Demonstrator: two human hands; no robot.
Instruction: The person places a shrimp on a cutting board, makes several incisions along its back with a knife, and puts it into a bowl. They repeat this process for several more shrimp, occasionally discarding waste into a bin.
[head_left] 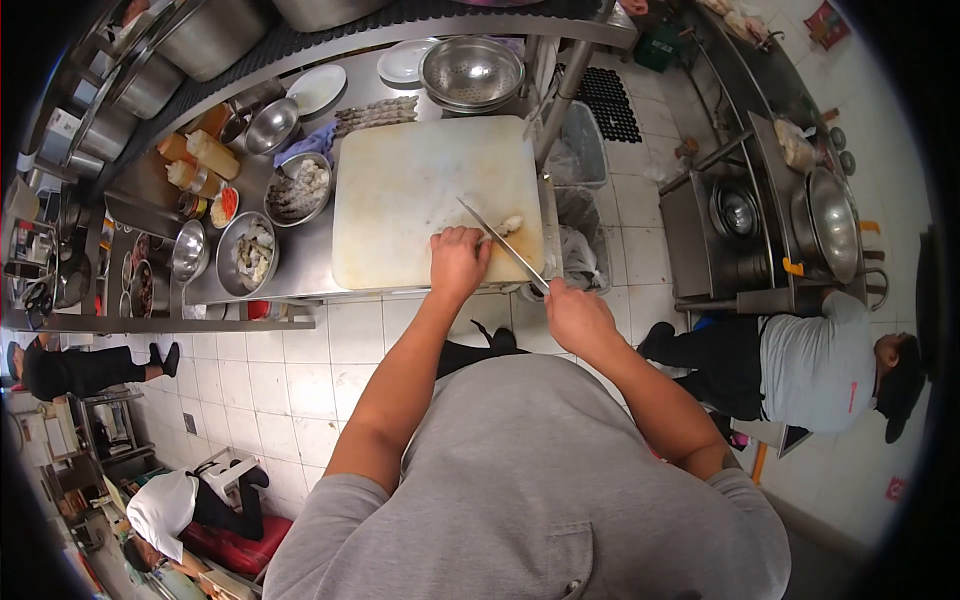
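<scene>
while the right hand (580, 318) wraps closed around its handle, the knife (508, 246) lies slantwise over the near right part of the cutting board (400, 190), its tip pointing to the far left. a pale piece (511, 225), apparently peeled shrimp, sits on the board just right of the blade. left hand (460, 262) on the board left of the blade, fingers together and curled down; a pale bit shows at the fingertips, but cannot tell if they pinch it.

beyond the board's far edge: a row of grey shrimp (375, 114), laid side by side. left of the board, near it, a metal bowl (270, 207) of grey and pale pieces; a larger bowl (224, 268) nearer the wearer, also part filled. farther out, a colander (472, 70) at far right, squeeze bottles (213, 156) at far left. a person in a light shirt (815, 372) off to the right.
</scene>
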